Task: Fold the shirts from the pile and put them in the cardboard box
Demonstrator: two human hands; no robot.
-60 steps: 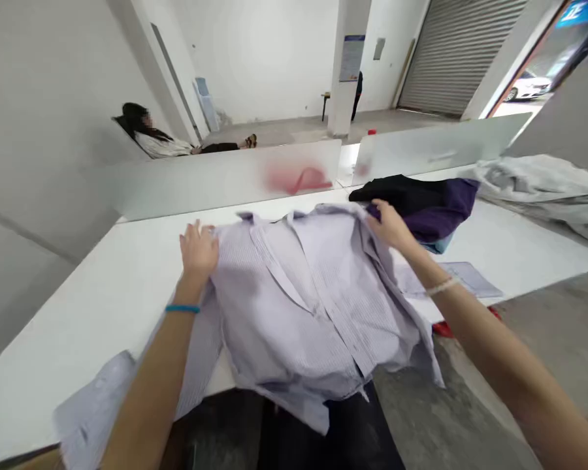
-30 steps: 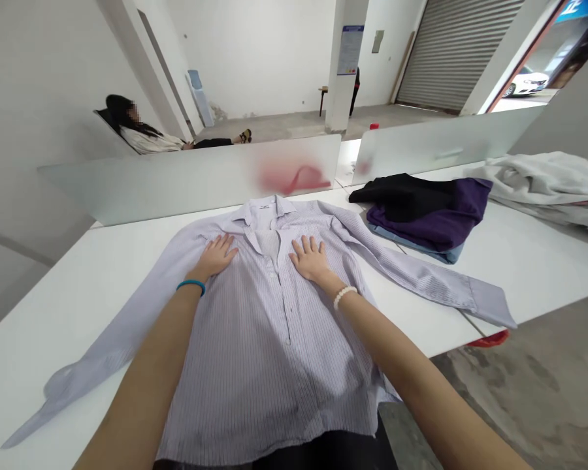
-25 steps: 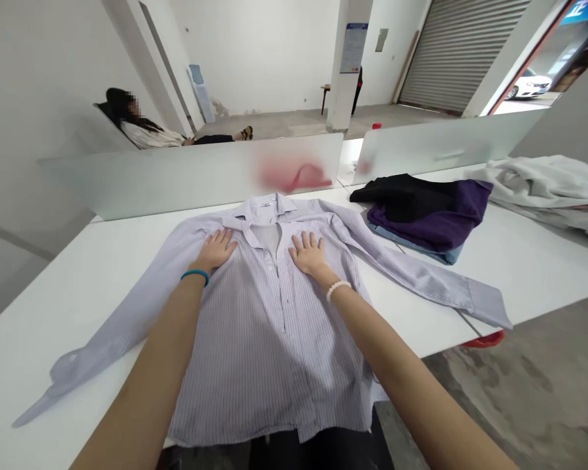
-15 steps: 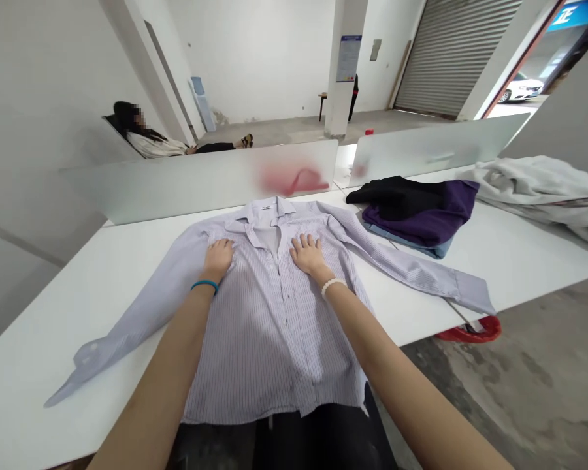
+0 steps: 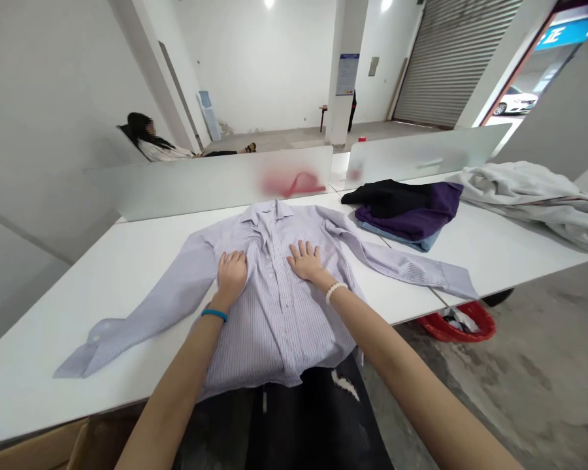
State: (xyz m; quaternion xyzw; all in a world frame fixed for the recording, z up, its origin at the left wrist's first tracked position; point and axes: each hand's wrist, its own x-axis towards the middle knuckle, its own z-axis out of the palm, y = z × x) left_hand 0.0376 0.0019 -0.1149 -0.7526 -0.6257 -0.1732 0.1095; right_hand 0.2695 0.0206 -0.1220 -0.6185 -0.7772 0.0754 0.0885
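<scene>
A pale lilac striped button-up shirt [image 5: 279,313] lies front up on the white table, its collar away from me and both sleeves spread sideways. Its lower hem reaches over the near table edge. My left hand [image 5: 232,273], with a blue band at the wrist, rests palm down on the chest at the left, and fabric ripples beside it. On the other side of the button placket, my right hand [image 5: 305,260] presses flat with fingers spread; a white beaded bracelet circles that wrist. Neither hand grips anything.
A folded stack of black, purple and blue clothes [image 5: 406,209] sits right of the collar. Beyond it is a heap of whitish fabric [image 5: 534,196]. Frosted dividers [image 5: 215,186] line the back edge. A red-rimmed bin [image 5: 458,326] stands below right, a cardboard box [image 5: 44,447] below left. One person sits beyond.
My left hand has slid right and slightly toward me, drawing the shirt's left front inward. The neck opening has narrowed. My right hand stays on the chest. The camera view has shifted slightly.
</scene>
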